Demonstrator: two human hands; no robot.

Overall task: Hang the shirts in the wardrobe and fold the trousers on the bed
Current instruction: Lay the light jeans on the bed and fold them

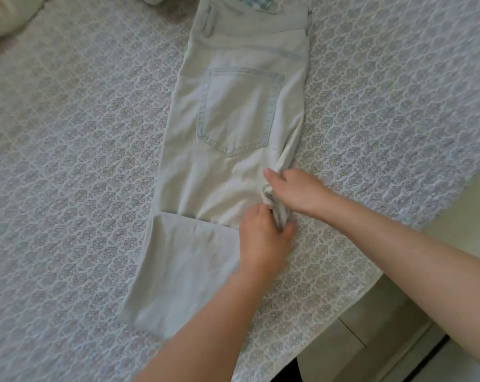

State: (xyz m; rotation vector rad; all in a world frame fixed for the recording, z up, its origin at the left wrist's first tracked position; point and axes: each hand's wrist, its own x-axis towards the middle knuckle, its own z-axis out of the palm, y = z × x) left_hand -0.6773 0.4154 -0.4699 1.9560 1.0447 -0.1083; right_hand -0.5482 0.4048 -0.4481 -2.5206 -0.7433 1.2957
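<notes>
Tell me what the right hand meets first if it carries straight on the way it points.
The trousers: the right hand grips their bunched edge, and its line, up and to the left, probably runs over the seat toward the lower tip of the back pocket.

Reaching in with both bare forearms, one from the lower edge, one from the right. Gripping a bunched fold of the jeans (233,111) with the left hand (260,235), knuckles up, fingers curled. Clutching the same bunch just beyond with the right hand (296,193), one digit straight, the others curled.
</notes>
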